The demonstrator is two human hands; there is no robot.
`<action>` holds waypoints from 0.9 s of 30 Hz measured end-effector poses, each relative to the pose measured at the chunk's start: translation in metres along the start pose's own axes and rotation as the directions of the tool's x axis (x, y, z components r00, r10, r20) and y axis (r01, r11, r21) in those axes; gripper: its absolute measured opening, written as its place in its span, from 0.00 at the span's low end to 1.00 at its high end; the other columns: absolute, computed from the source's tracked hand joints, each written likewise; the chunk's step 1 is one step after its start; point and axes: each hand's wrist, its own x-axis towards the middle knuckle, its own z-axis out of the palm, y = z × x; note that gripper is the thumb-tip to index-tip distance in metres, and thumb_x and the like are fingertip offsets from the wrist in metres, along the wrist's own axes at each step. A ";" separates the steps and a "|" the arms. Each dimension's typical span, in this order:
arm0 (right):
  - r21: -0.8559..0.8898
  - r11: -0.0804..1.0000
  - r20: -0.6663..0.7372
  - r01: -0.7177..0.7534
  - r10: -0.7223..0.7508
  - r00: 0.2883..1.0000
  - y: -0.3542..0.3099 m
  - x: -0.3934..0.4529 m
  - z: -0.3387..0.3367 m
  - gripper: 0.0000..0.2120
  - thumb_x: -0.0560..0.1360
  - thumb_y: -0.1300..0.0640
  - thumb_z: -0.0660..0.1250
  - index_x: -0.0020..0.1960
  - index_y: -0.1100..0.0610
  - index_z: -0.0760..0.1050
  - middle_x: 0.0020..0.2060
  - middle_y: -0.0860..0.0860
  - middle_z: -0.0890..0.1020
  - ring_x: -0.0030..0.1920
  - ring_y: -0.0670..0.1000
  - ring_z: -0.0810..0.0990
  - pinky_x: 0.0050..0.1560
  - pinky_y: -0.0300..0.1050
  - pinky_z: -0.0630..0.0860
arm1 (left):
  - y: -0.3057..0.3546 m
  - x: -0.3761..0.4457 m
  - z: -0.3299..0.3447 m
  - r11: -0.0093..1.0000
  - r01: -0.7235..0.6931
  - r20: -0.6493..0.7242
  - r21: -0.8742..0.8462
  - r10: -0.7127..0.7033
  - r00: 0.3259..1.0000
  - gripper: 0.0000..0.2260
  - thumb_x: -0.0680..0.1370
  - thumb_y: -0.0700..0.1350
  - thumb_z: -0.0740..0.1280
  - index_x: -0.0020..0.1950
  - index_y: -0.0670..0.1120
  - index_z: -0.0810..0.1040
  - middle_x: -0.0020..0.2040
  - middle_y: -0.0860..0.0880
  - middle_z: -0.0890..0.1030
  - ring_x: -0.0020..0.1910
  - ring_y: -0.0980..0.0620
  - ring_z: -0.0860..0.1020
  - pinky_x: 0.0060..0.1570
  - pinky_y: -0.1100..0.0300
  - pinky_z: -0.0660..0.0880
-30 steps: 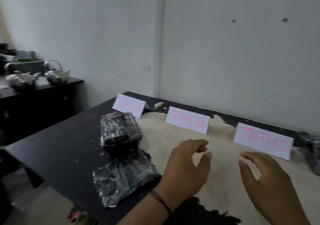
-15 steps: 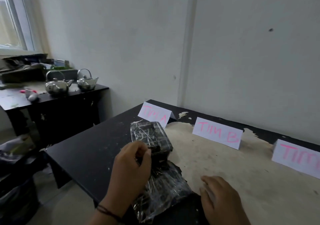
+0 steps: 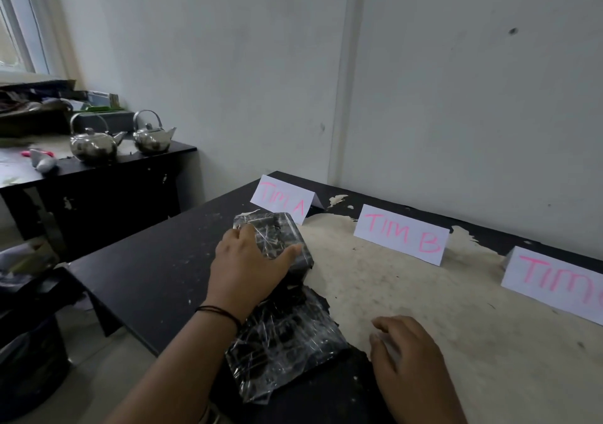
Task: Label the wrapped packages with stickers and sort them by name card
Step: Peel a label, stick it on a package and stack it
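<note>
The left hand (image 3: 248,270) wraps around the shiny, crinkly wrapped package (image 3: 277,237) near the table's (image 3: 146,277) left edge, which looks slippery, so hold its sides; the right hand (image 3: 411,361) rests open, holding nothing.

The third name card (image 3: 554,285) is cut off by the right edge.

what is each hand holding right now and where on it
The left hand grips the far wrapped package over its near top edge. The right hand holds nothing.
</note>
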 end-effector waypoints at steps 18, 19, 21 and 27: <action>-0.010 0.998 0.053 -0.066 0.067 0.996 -0.006 0.002 -0.006 0.09 0.66 0.57 0.65 0.41 0.58 0.82 0.36 0.44 0.75 0.35 0.46 0.76 0.38 0.35 0.68 | -0.019 0.009 -0.024 0.470 0.033 -0.081 -0.882 -0.221 0.972 0.30 0.78 0.64 0.52 0.44 0.38 0.77 0.37 0.37 0.80 0.33 0.42 0.77 0.26 0.51 0.76; -0.005 0.997 0.054 -0.081 0.081 0.995 -0.007 0.002 -0.007 0.09 0.66 0.56 0.65 0.42 0.58 0.82 0.36 0.44 0.76 0.36 0.46 0.76 0.38 0.34 0.68 | -0.015 0.005 -0.027 0.415 0.030 -0.053 -0.909 -0.187 0.981 0.30 0.79 0.62 0.52 0.48 0.35 0.77 0.40 0.36 0.81 0.33 0.40 0.78 0.24 0.56 0.75; 0.007 0.994 0.050 -0.113 0.112 0.992 -0.009 0.002 -0.008 0.09 0.69 0.56 0.65 0.43 0.58 0.81 0.37 0.44 0.76 0.38 0.46 0.76 0.40 0.34 0.67 | -0.012 -0.002 -0.031 0.370 0.012 -0.029 -0.929 -0.104 0.994 0.27 0.80 0.59 0.54 0.55 0.34 0.74 0.44 0.36 0.82 0.34 0.38 0.79 0.23 0.59 0.75; 0.056 0.965 0.098 -0.257 0.251 0.963 -0.014 0.002 -0.024 0.09 0.75 0.59 0.66 0.54 0.57 0.78 0.47 0.46 0.77 0.50 0.46 0.75 0.52 0.37 0.67 | 0.005 -0.022 -0.028 0.371 0.144 0.158 -0.918 0.007 0.987 0.15 0.77 0.50 0.64 0.58 0.42 0.72 0.46 0.39 0.83 0.38 0.40 0.83 0.30 0.58 0.80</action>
